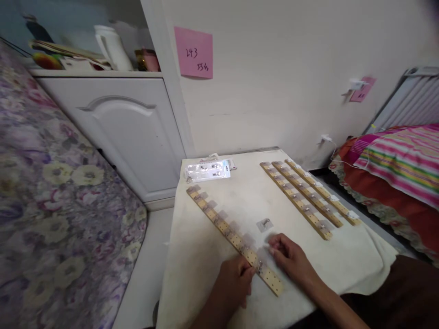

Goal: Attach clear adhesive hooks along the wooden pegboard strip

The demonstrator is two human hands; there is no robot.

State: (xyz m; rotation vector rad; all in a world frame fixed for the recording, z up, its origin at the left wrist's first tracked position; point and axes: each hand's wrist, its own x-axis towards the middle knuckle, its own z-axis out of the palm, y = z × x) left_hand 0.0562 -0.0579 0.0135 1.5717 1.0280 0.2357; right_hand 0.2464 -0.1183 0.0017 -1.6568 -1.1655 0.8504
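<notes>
A long, light wooden strip [224, 228] with rows of small holes lies slantwise on the cloth-covered table. Several small metal clips with clear plastic tabs are set along it. My left hand [235, 281] is closed at the strip's near-left edge, thumb and forefinger pinching there close to a metal clip [260, 266]. On the other side, my right hand [291, 258] has its fingers curled together beside the clear tab of that clip; whether something is between them is too blurred to tell. A loose metal clip on a clear tab [265, 224] lies just beyond my right fingertips.
Three similar strips lie at the right, among them a nearer one [297, 201] and one with white tabs [322, 192]. Blister packs [208, 171] with metal clips sit at the back left. The wall [260, 91] borders the table [212, 292]; a bed [401, 155] stands right.
</notes>
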